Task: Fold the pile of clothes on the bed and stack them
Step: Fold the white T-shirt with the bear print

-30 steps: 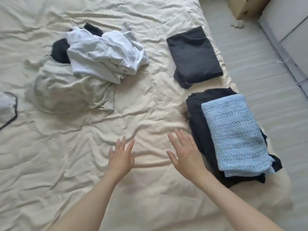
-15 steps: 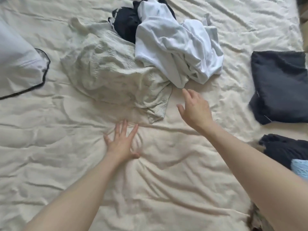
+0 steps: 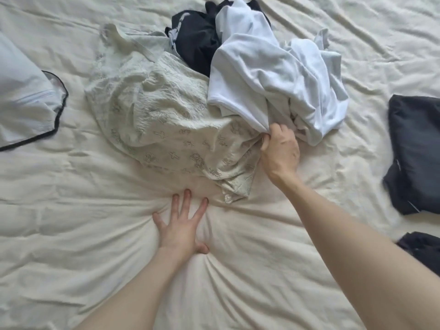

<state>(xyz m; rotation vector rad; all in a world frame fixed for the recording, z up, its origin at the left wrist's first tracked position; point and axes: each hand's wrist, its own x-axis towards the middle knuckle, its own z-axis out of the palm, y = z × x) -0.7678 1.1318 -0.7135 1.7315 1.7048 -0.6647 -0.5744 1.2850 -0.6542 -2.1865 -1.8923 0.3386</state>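
At the far left edge lies a pillow point(image 3: 26, 96). At lower centre the left hand point(image 3: 182, 228) presses flat on the sheet point(image 3: 71, 234), fingers spread. The pile of clothes point(image 3: 190, 96) fills the upper centre (cream, black and white pieces). The right hand point(image 3: 279, 148), arm outstretched, grips the white shirt point(image 3: 269, 75). A folded dark garment point(image 3: 416, 151) sits at the right edge.

We see both forearms bare, reaching forward from the lower edge of view. Left hand point(image 3: 182, 231) lies palm down, fingers straight and spread, thumb tucked out to the right side near the wrist, pressing flat. Right arm extends farther, crossing up from the lower right corner. Right hand point(image 3: 281, 151) shows its back to us, knuckles raised, fingers curled under in a pinch at the fingertips point(image 3: 266, 139); wrist bent slightly.
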